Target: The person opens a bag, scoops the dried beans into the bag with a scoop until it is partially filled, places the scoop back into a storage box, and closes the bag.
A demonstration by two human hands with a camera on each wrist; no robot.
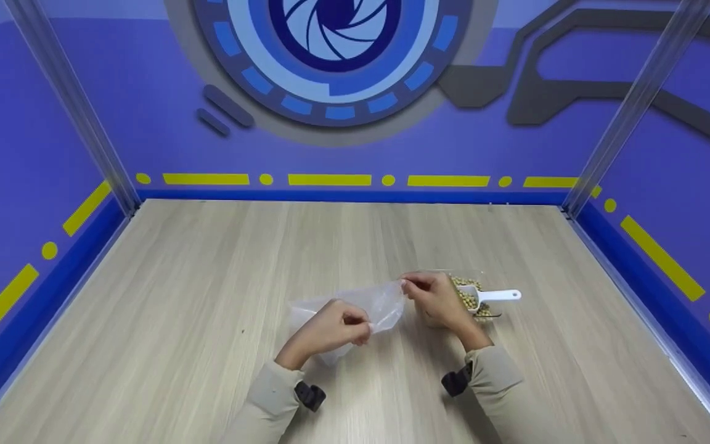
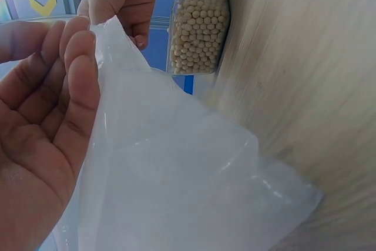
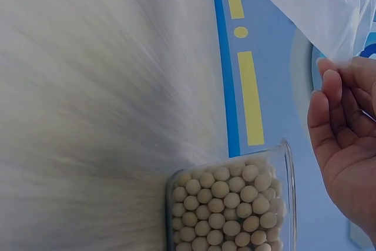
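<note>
A thin, clear plastic bag point(image 1: 386, 305) hangs between the two hands, just above the table. The left hand point(image 1: 334, 324) pinches one side of its edge; in the left wrist view the bag point(image 2: 170, 163) spreads out below the fingers. The right hand point(image 1: 438, 301) pinches a corner of the bag between thumb and fingertips, as the right wrist view of the hand point(image 3: 349, 121) shows. Beside and partly behind the right hand stands a clear container point(image 3: 288, 174) full of round, pale beans or pellets point(image 3: 229, 210). A white scoop point(image 1: 500, 295) lies on top of them, its handle pointing right.
A light wood-grain table point(image 1: 207, 277) lies under everything. Blue walls point(image 1: 114, 92) with yellow dashes enclose its back and sides, with metal posts point(image 1: 77, 111) at the corners. A small dark speck point(image 1: 243, 331) shows on the table left of the bag.
</note>
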